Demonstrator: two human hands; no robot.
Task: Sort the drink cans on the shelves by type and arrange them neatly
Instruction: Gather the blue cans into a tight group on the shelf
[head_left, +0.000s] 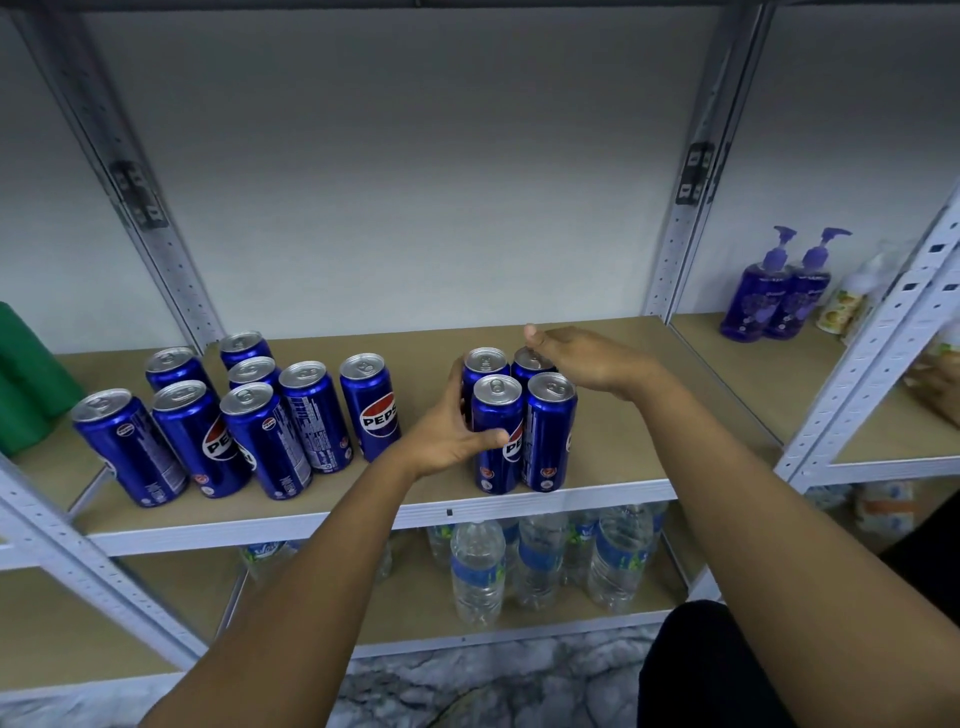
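**Now: four Pepsi cans squared up on the shelf**

We note a block of four blue cans (519, 421) standing upright, two by two, at the front edge of the shelf (332, 499). Our left hand (452, 436) wraps the block's left side, thumb across the front-left can. Our right hand (587, 358) lies flat, fingers straight, over the rear cans' tops. Eight more cans (249, 415) stand loosely grouped to the left. Water bottles (540, 561) fill the shelf below; purple pump bottles (779, 296) stand far right.

Plenty of bare tan shelf board (613, 332) behind and right of the tight block of four blue Pepsi cans (519, 415); the left is crowded by loose blue Pepsi cans (249, 410).
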